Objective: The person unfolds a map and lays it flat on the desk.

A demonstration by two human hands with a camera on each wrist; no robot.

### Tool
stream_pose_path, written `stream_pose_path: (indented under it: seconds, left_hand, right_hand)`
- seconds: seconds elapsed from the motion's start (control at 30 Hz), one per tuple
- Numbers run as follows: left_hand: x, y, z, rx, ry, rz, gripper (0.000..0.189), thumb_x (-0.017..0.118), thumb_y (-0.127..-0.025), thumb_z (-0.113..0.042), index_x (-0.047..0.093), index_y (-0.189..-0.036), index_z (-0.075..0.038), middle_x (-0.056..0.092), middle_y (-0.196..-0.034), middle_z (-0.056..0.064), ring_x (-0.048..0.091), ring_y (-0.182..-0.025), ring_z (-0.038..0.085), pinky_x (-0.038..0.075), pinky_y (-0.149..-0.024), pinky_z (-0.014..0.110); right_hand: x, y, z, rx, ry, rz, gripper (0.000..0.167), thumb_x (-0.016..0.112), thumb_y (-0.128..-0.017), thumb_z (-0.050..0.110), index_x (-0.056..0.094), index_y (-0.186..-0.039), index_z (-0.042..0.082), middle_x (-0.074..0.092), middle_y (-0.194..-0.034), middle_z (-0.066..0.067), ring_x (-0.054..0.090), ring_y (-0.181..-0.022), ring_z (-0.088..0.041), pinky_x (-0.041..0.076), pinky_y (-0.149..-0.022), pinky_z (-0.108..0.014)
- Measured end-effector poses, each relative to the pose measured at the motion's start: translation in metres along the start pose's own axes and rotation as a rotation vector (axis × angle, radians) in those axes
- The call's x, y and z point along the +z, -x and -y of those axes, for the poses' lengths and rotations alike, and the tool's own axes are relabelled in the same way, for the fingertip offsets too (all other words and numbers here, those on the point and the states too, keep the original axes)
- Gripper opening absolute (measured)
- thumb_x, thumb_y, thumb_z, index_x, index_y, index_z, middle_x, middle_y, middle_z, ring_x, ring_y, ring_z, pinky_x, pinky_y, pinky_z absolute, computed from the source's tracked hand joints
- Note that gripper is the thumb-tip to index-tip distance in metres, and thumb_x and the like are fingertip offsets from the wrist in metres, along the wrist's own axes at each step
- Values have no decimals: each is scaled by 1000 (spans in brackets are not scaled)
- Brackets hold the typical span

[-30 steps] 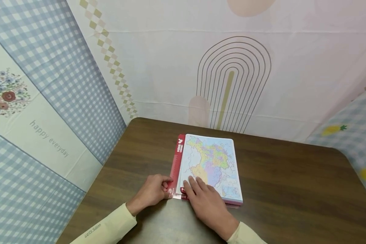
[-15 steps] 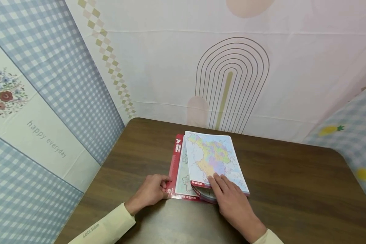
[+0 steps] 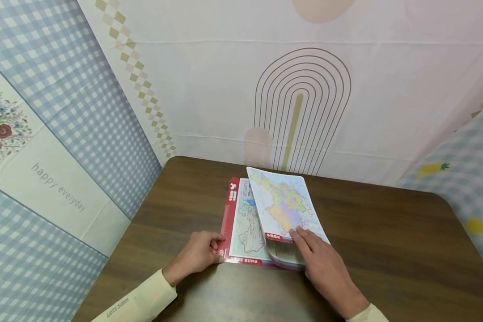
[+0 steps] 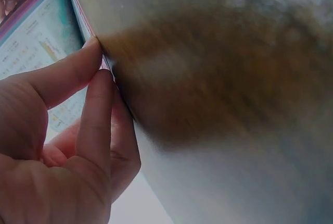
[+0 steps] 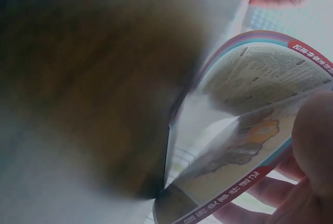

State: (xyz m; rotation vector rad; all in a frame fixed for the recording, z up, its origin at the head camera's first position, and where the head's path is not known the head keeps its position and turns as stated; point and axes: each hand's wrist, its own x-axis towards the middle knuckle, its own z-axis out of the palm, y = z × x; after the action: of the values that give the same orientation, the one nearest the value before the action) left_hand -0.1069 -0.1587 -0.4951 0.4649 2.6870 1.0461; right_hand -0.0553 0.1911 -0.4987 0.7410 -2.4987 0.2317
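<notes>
A map sheet (image 3: 247, 228) with a red left margin (image 3: 226, 223) lies on the table. Its upper leaf (image 3: 283, 205), printed with a pastel coloured map, is raised and shifted right, so part of the greenish map beneath shows. My left hand (image 3: 197, 252) pinches the near left corner at the red margin, as the left wrist view also shows with thumb and fingertips on the edge. My right hand (image 3: 326, 268) grips the near edge of the upper leaf, fingers on top. In the right wrist view the leaf (image 5: 265, 67) bows in a loop beside the right thumb (image 5: 317, 135).
The brown wooden table (image 3: 386, 241) extends on both sides of the map. A pale patterned cloth (image 3: 201, 89) hangs behind its far edge. Blue checked cloths stand at the left (image 3: 64, 80) and right (image 3: 463, 174).
My right hand has moved right and lifted the upper leaf, baring more of the map underneath at left. My left hand stays at the corner.
</notes>
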Motion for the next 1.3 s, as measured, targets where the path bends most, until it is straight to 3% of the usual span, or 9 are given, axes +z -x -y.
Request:
stream_pose_path:
  seconds: [0.27, 0.53, 1.03, 1.2, 1.23, 1.3]
  left_hand:
    - [-2, -2, 1, 11, -22, -9, 51, 95, -75, -7, 77, -122, 0, 66, -78, -2, 55, -68, 9, 47, -61, 22]
    - [-8, -2, 7, 16, -61, -23, 50, 95, -74, -8, 79, -121, -4, 62, -72, -6, 52, -64, 6, 43, -60, 21]
    - [-28, 9, 20, -146, -44, -8, 51, 94, -76, -8, 79, -125, -9, 59, -72, -3, 52, -66, 13, 39, -57, 23]
    - [-36, 14, 29, -160, -65, -20, 50, 94, -76, -6, 80, -124, -10, 59, -72, -4, 52, -66, 12, 40, -58, 23]
    - [-37, 14, 30, -164, -68, -22, 50, 94, -76, -6, 80, -124, -10, 59, -72, -3, 52, -66, 12, 40, -58, 24]
    - [-40, 15, 33, -165, -74, -26, 50, 94, -76, -6, 80, -123, -10, 59, -72, -4, 52, -66, 12, 41, -58, 24]
  right_hand:
    - [-26, -7, -17, 55, -36, -52, 69, 66, -77, -12, 60, -144, 5, 71, -132, -16, 73, -112, -35, 61, -78, -51]
    - [-62, -3, -35, 91, -11, -70, 80, 61, -68, -13, 57, -147, 5, 70, -127, -18, 71, -108, -37, 59, -74, -51]
    - [-119, 35, -59, 202, 97, -66, 95, 63, -60, -9, 53, -153, 7, 67, -135, -19, 69, -102, -43, 52, -65, -58]
    - [-132, 54, -65, 252, 132, -31, 100, 64, -60, -6, 49, -157, 8, 65, -137, -20, 65, -103, -43, 49, -72, -59]
    - [-135, 58, -66, 260, 142, -13, 103, 67, -59, -8, 46, -158, 8, 63, -140, -21, 65, -110, -43, 48, -77, -58]
    - [-137, 67, -68, 267, 154, 23, 110, 73, -57, -9, 42, -161, 7, 59, -148, -22, 55, -138, -40, 47, -101, -55]
